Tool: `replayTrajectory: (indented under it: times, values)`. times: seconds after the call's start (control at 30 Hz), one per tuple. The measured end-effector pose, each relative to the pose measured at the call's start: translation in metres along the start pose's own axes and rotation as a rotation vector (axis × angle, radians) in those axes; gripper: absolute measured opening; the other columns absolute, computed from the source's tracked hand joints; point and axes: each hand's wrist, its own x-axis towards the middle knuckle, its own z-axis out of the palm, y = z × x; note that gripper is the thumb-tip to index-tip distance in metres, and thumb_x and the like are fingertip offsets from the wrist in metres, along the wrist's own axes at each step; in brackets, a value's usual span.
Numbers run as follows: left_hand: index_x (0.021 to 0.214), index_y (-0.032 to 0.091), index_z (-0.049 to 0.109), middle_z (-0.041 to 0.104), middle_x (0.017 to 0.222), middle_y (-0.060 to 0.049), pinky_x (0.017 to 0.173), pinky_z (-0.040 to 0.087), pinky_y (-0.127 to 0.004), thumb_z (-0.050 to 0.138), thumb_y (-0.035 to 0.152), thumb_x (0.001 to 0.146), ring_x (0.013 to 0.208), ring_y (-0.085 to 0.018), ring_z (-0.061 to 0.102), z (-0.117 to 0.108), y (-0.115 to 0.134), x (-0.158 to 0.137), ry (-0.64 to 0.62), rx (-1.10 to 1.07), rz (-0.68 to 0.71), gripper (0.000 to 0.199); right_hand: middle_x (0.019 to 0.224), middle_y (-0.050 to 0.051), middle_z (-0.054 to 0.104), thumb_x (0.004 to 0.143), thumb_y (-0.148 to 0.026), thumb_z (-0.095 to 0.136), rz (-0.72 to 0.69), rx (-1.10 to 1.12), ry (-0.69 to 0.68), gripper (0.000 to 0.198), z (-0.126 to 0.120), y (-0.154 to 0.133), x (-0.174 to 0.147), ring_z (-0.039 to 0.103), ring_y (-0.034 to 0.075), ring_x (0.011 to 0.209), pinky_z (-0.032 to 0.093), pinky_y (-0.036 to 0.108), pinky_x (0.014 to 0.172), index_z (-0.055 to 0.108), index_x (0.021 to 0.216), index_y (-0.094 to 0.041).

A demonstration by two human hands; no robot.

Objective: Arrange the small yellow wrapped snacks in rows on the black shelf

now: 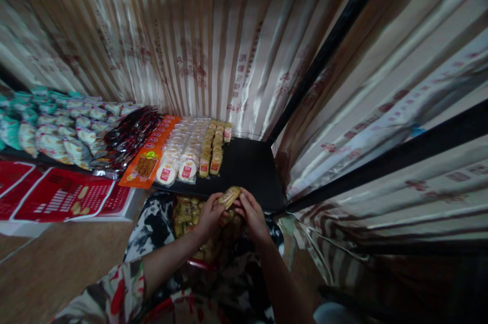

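A small gold-wrapped snack packet (229, 197) is held between both hands above my lap. My left hand (209, 215) pinches its left end, and the fingers of my right hand (251, 214) close on its right end. Just beneath, a container on my lap holds many similar gold-wrapped packets (186, 214); its red rim (202, 264) shows at the bottom. Ahead, on the black shelf (249, 166), rows of upright yellow snack packets (211, 153) stand next to clear-wrapped white round crackers (187, 169).
Left along the shelf are an orange snack bag (147, 158), a pile of dark red packets (131, 133) and many green-and-white packets (72, 125). Red printed bags (64, 194) lie lower left. Pleated printed curtains (213, 34) and black poles (328, 54) border the back and right.
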Motion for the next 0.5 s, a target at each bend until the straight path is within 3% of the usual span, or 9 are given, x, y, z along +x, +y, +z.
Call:
replayTrajectory:
  times: [0.1,0.23,0.5]
  values:
    - [0.101,0.013,0.054,0.065,0.073,-0.002,0.043,0.033,-0.019,0.053,0.034,0.068,0.048,-0.01,0.056,0.004,0.009,0.007,-0.096,-0.216,-0.14,0.039,0.121,0.008,0.056,0.07,-0.045,0.063,-0.034,0.024,-0.037,0.059,-0.001,-0.003,0.004,0.061,0.018,0.094,0.048,0.022,0.062,0.047,0.123,-0.023]
    - [0.086,0.011,0.059,0.065,0.065,-0.002,0.043,0.032,-0.019,0.048,0.033,0.07,0.045,-0.011,0.056,0.007,0.019,0.013,-0.183,-0.371,-0.235,0.029,0.103,0.006,0.065,0.07,-0.045,0.063,0.004,0.053,-0.098,0.064,0.001,-0.006,0.011,0.062,0.016,0.082,0.045,0.021,0.058,0.043,0.127,-0.022]
    - [0.077,0.011,0.059,0.062,0.057,-0.002,0.043,0.031,-0.02,0.042,0.032,0.074,0.042,-0.009,0.052,0.018,0.032,0.029,-0.211,-0.497,-0.374,0.027,0.087,0.003,0.067,0.064,-0.044,0.067,0.011,0.076,0.001,0.066,0.004,-0.015,0.033,0.059,0.013,0.066,0.04,0.02,0.052,0.049,0.121,-0.018]
